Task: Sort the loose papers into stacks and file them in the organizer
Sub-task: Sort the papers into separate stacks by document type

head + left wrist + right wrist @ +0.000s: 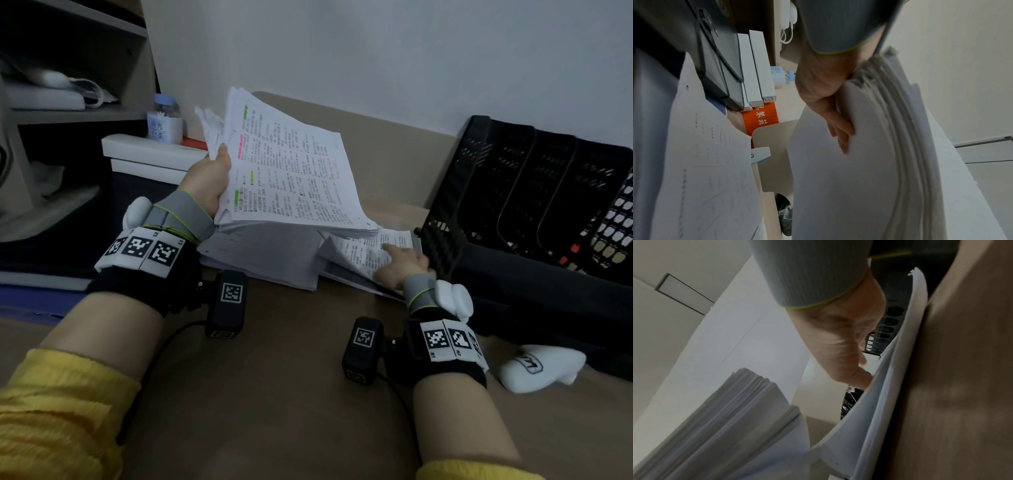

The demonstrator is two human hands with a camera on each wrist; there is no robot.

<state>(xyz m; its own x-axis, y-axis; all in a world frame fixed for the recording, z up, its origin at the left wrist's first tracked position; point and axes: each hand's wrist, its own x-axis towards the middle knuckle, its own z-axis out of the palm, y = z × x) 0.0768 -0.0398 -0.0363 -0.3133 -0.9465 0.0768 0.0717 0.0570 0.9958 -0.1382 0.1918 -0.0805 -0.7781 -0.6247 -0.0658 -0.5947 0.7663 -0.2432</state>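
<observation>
- Two hands work over a brown desk, well apart from each other, each wrist wearing a black band with square markers.
- The left hand clamps a thick bundle of printed papers, thumb on top and fingers underneath, holding it tilted above the desk.
- The right hand lies on a small pile of printed sheets on the desk, with its forefinger stretched out flat on the top page; how the other fingers lie cannot be told.
- Between the hands, under the raised bundle, a larger stack of blank-faced paper rests on the desk.
- To the right, just beside the small pile, stands a black mesh file organizer with upright slots, against the far wall.
- Near right, a white padded object lies on the desk.
- Far left, a small jar sits on white boxes beside open shelves.
</observation>
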